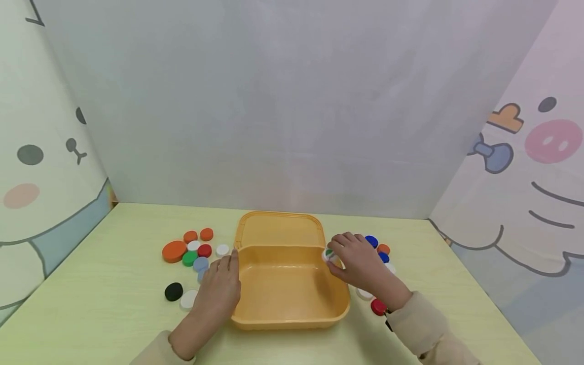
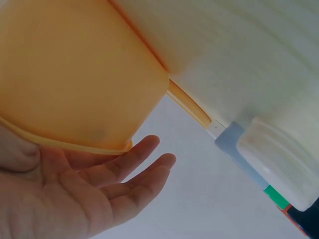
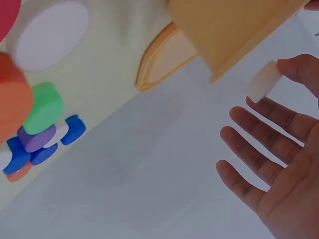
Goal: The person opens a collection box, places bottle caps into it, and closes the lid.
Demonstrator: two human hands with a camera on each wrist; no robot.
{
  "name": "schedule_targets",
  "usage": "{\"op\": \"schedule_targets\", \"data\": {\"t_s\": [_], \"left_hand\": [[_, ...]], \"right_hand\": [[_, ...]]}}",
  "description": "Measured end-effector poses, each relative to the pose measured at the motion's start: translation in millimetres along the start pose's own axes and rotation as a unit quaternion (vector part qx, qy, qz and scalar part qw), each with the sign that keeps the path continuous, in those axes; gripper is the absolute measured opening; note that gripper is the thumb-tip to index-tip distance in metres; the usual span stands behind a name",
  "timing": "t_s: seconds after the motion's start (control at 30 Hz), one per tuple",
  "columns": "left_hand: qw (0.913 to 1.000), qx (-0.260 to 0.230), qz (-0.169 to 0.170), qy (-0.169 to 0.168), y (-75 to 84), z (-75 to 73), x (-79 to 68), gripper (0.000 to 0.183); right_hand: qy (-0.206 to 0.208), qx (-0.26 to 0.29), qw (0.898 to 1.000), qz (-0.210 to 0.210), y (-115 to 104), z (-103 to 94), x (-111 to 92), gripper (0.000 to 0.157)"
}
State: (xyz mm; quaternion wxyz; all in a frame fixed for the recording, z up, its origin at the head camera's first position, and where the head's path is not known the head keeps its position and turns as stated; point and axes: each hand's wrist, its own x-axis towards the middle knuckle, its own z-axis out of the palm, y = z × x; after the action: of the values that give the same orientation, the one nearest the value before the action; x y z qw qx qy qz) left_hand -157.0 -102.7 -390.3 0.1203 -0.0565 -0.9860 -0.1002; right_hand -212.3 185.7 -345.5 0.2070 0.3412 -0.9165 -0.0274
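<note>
A yellow-orange plastic box (image 1: 292, 296) stands open on the table, its inner floor bare. My left hand (image 1: 219, 286) rests on the box's left rim; the left wrist view shows its fingers loosely extended, and part of the thumb is hidden behind the rim. Over the right rim, my right hand (image 1: 358, 261) pinches a white bottle cap (image 3: 264, 81) between thumb and index finger, the other fingers spread. From the head view this cap shows a green patch on its face. Blue bottle caps (image 1: 371, 242) and a red bottle cap (image 1: 378, 307) lie near the right hand.
Behind the box lies its flat lid (image 1: 280, 228). Several caps are scattered on the left, among them a large orange cap (image 1: 174, 251), a green cap (image 1: 190, 258) and a black cap (image 1: 174, 292). A pale curtain (image 1: 292, 126) hangs beyond the table.
</note>
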Motion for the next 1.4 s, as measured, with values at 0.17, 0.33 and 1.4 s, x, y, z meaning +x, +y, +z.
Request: {"op": "schedule_targets", "data": {"t_s": [0.17,0.33,1.4], "left_hand": [[1.0,0.001,0.004,0.002,-0.1,0.3,-0.2,0.059],[1.0,0.0,0.002,-0.001,0.5,0.0,0.0,0.06],[0.9997,-0.009,-0.011,-0.019,1.3,0.0,0.7,0.061]], "right_hand": [[-0.04,0.019,0.999,-0.011,-19.3,5.3,6.3,0.032],[-0.089,0.039,0.995,-0.014,-31.2,15.7,9.0,0.031],[-0.098,0.037,0.994,0.008,-25.7,10.2,7.4,0.036]]}}
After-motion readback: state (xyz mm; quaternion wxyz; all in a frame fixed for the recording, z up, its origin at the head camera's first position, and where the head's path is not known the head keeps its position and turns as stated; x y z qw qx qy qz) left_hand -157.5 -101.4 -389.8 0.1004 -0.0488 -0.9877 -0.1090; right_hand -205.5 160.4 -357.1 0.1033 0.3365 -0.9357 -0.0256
